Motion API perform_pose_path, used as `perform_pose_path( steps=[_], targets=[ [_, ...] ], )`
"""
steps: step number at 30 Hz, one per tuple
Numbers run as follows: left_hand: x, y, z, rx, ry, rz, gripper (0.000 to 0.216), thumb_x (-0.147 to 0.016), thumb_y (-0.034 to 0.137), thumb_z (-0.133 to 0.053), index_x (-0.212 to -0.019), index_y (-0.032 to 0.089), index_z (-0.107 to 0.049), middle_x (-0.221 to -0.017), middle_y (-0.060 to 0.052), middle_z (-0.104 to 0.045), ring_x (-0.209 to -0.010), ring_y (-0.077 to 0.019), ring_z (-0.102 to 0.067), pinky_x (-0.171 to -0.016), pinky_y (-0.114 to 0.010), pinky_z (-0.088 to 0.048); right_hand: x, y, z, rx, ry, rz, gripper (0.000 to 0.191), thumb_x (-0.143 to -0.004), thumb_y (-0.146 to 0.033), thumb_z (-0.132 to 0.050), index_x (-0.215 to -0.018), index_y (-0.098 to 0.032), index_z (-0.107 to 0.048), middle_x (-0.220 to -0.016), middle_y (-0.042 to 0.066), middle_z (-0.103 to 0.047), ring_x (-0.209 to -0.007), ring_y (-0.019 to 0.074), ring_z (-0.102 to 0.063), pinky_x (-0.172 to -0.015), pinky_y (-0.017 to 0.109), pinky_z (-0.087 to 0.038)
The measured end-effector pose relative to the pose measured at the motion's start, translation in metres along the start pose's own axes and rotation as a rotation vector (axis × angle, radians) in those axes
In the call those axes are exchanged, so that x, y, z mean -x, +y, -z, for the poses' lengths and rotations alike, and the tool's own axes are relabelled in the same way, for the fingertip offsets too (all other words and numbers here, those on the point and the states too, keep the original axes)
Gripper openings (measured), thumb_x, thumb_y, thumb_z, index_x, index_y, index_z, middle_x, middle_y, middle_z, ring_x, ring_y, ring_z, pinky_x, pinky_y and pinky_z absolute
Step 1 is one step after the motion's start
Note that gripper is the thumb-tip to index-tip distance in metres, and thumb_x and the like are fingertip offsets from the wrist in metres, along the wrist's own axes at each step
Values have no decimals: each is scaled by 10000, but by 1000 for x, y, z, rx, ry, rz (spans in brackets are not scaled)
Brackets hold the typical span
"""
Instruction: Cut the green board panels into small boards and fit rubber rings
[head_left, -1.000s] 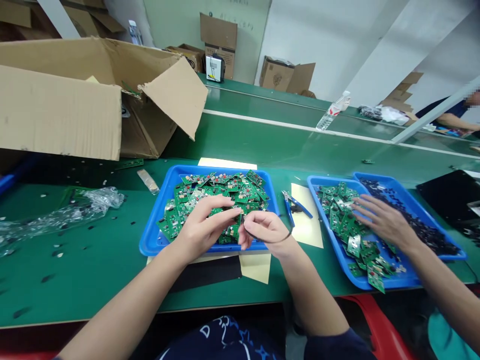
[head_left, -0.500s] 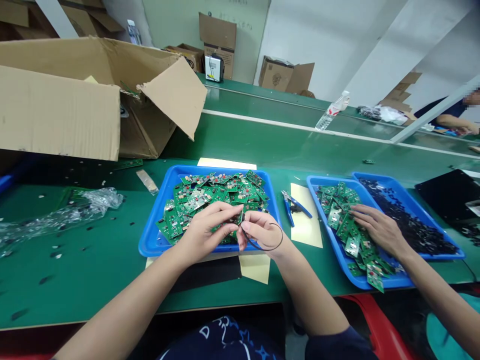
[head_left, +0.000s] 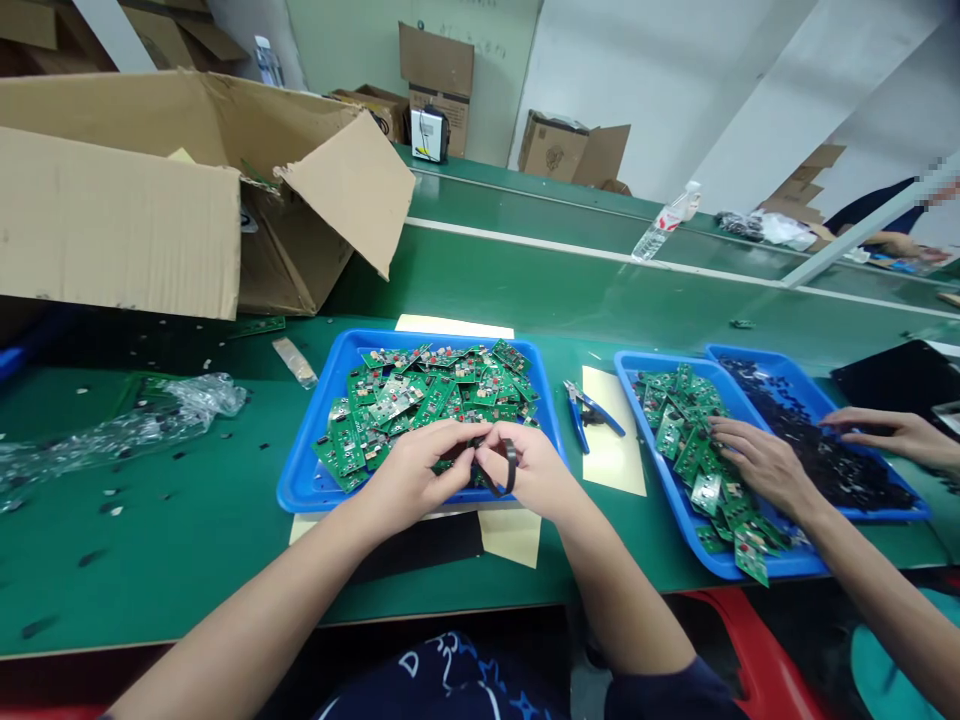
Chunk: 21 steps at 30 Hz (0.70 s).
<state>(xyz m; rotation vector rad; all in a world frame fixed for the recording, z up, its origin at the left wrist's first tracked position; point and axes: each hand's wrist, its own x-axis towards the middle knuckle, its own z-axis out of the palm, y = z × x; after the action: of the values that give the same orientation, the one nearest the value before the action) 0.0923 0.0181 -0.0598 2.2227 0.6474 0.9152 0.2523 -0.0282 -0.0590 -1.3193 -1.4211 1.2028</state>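
My left hand (head_left: 424,465) and my right hand (head_left: 525,465) meet above the near part of a blue tray (head_left: 289,475) heaped with green circuit boards (head_left: 401,395). Both hands are closed, thumbs and fingertips pinched together. From my right fingers a thin black strip (head_left: 511,468) bends round in a loop. A small circuit board showed between the left fingertips a moment ago; now the fingers hide nearly all of it. Blue-handled cutters (head_left: 589,412) lie right of the tray, partly on yellow paper (head_left: 615,460).
A co-worker's hand (head_left: 769,465) touches boards in a second blue tray (head_left: 626,385); their other hand (head_left: 892,435) is over a tray of small black parts (head_left: 817,440). A large cardboard box (head_left: 120,220) and crumpled plastic (head_left: 202,400) occupy the left. A bottle (head_left: 664,225) stands behind.
My hands have drawn closer and turned inward, covering the small board. The black loop has become narrower. The co-worker's second hand has come in over the black parts.
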Motion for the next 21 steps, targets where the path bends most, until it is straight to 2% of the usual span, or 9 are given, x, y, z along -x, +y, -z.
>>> perform_pose_path(
  steps=[7, 10, 12, 13, 15, 16, 18, 20, 21],
  targets=[
    [3, -3, -5, -34, 62, -25, 266, -792, 152, -496, -1001, 178, -659, -795, -42, -710, -638, -116, -644, -608, -204, -525, 3, -2, -2, 276, 65, 136, 124, -683, -211, -477, -584, -202, -402, -518, -47, -439, -478, 88, -365, -463, 213, -291],
    [4, 1, -6, -19, 93, 12, 234, -768, 164, -515, -927, 201, -682, -785, -29, -724, -601, -115, -645, -577, -198, -523, 1, 1, -1, 378, 153, 200, 156, -666, -193, -465, -551, -208, -360, -496, -55, -385, -468, 88, -328, -470, 227, -273],
    [4, 5, -5, 45, 125, 92, 227, -765, 168, -517, -907, 209, -689, -764, -22, -723, -565, -112, -633, -536, -197, -515, -1, 3, 3, 311, 230, 206, 159, -698, -198, -461, -565, -208, -374, -511, -51, -388, -479, 94, -358, -486, 234, -305],
    [3, 6, -4, 90, 152, 146, 225, -768, 176, -519, -912, 204, -690, -753, -24, -721, -554, -114, -626, -513, -198, -508, -3, 4, 5, 204, 259, 199, 129, -729, -216, -456, -608, -206, -410, -530, -47, -418, -486, 98, -396, -493, 236, -332],
    [2, 7, -3, 186, 225, 253, 217, -768, 202, -544, -930, 182, -686, -746, -36, -713, -560, -125, -622, -493, -209, -504, -6, 5, 8, -103, 276, 171, 101, -796, -275, -427, -831, -206, -492, -618, -28, -523, -517, 114, -494, -498, 245, -390],
    [1, 7, -2, 232, 266, 293, 212, -761, 217, -566, -932, 171, -682, -756, -44, -710, -580, -133, -627, -499, -217, -508, -7, 6, 8, -251, 272, 157, 212, -815, -298, -414, -1000, -215, -476, -692, -12, -573, -543, 122, -536, -496, 249, -412],
    [-1, 5, -2, 303, 343, 335, 195, -732, 248, -623, -896, 156, -675, -773, -52, -705, -628, -150, -643, -534, -236, -526, -10, 7, 5, -424, 249, 150, 517, -806, -301, -451, -1292, -253, -282, -856, 21, -624, -613, 133, -585, -506, 255, -447],
    [-1, 1, -3, 311, 398, 329, 168, -714, 272, -661, -833, 154, -670, -766, -51, -707, -661, -163, -659, -571, -249, -539, -11, 10, -2, -428, 201, 164, 781, -764, -259, -539, -1402, -280, -89, -946, 35, -620, -704, 138, -596, -563, 263, -481],
    [-1, 0, -3, 281, 415, 307, 154, -716, 281, -667, -809, 158, -670, -755, -48, -710, -667, -166, -665, -584, -251, -541, -11, 12, -7, -392, 177, 171, 862, -744, -236, -577, -1421, -281, -45, -947, 33, -616, -736, 140, -593, -598, 268, -493]
  ],
)
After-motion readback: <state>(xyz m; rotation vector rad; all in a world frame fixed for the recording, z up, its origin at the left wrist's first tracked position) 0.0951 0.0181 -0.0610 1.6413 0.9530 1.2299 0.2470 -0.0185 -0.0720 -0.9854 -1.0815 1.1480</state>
